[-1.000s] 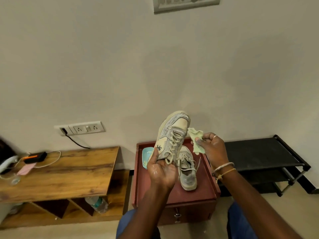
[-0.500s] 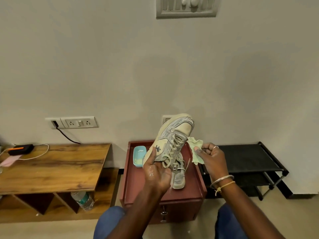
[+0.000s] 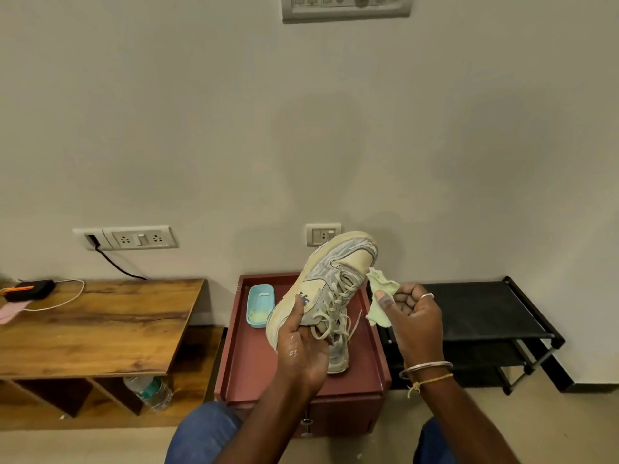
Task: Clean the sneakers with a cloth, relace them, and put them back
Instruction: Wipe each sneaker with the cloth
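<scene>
While the left hand [image 3: 301, 349] grips a pale, worn sneaker [image 3: 335, 283] at its heel end, thumb laid along the side and fingers curled underneath, the shoe is held up in the lower middle of the frame with its toe tilted toward the upper right. Its laces are threaded, and their loose ends dangle by the left hand. Just right of it, the right hand [image 3: 413, 316] pinches a crumpled light green cloth [image 3: 382, 298] between the thumb and curled fingers. The cloth's top corner reaches the toe side of the sneaker, though I cannot tell whether they touch. A ring and bracelets [image 3: 425, 368] show on that hand and wrist.

Below the raised shoe, a second sneaker [image 3: 338, 358] lies on the maroon desk [image 3: 251, 370], largely hidden by the left hand. A light blue dish [image 3: 259, 306] sits toward the desk's upper left corner.

Right of centre stands a black shoe rack [image 3: 485, 313]. At the left, a wooden desk [image 3: 100, 323] carries a black device [image 3: 30, 289] with a white cable, and a water bottle [image 3: 149, 391] lies beneath it. A wall socket [image 3: 134, 236] is mounted above.
</scene>
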